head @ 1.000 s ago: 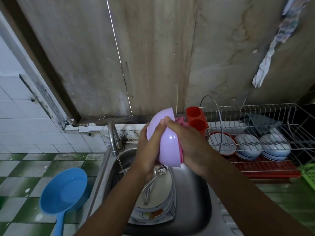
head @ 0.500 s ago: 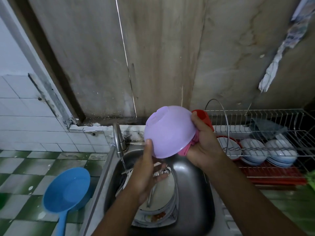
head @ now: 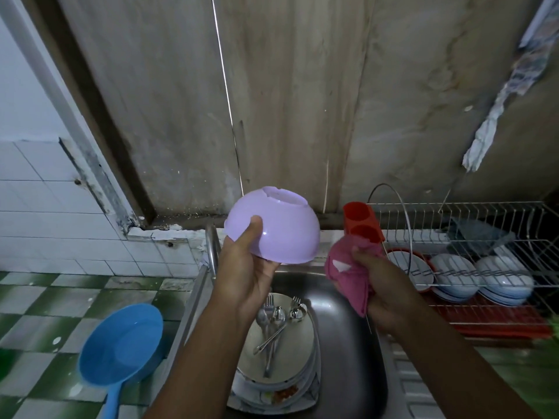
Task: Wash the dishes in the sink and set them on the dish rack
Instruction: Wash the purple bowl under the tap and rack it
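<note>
My left hand [head: 245,267] holds a lilac plastic bowl [head: 281,228] upside down above the steel sink [head: 348,343], thumb on its outer wall and fingers under the rim. To the right, my right hand [head: 384,285] grips a bunched pink cloth [head: 348,267], apart from the bowl. In the sink lies a stack of dirty plates [head: 287,373] with spoons and forks [head: 275,322] on top. The wire dish rack [head: 472,237] stands at the right with several white bowls [head: 481,279] in it.
A tap [head: 212,246] rises at the sink's back left corner. A red cutlery holder [head: 361,222] hangs on the rack's left end. A blue dipper [head: 121,346] sits on the green checked counter at the left. A rag [head: 502,95] hangs on the wall.
The bowl passed from my right hand to my left hand and now sits base up. My right hand drew away to the right with the pink cloth.
</note>
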`<state>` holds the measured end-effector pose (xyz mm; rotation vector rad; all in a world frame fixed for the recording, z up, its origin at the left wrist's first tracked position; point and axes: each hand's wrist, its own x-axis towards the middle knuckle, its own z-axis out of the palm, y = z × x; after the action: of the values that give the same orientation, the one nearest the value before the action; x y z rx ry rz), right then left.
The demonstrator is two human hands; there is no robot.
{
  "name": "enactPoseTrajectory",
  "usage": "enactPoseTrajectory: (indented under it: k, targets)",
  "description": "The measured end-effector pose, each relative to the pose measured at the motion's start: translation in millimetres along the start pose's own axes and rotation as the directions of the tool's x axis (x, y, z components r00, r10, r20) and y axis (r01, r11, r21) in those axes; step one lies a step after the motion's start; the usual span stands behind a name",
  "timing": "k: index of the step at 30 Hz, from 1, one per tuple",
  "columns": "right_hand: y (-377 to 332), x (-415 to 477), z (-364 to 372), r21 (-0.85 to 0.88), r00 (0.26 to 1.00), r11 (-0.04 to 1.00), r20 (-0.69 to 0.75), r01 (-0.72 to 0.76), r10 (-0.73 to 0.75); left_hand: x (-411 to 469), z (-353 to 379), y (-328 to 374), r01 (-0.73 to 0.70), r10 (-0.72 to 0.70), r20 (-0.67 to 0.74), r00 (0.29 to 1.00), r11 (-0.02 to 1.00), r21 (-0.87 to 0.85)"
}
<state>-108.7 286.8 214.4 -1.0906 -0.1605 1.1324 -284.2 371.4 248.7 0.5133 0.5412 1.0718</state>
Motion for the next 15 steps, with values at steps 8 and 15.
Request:
enactPoseTrajectory:
  k: [8,15]
  targets:
    - [39.8,-38.5,69.0,-0.598,0.704,0.454,0.284,0.660,-0.651,-8.0,33.3,-41.9,-0.137,0.145,-0.065,0.987,0.984,0.113]
    - [25.7,9.4,67.5,-0.533,0.739,0.614,0.032,0.582,-0.673,-13.4,35.7,-42.2,-0.112,0.124,-0.107,0.987,0.987,0.112]
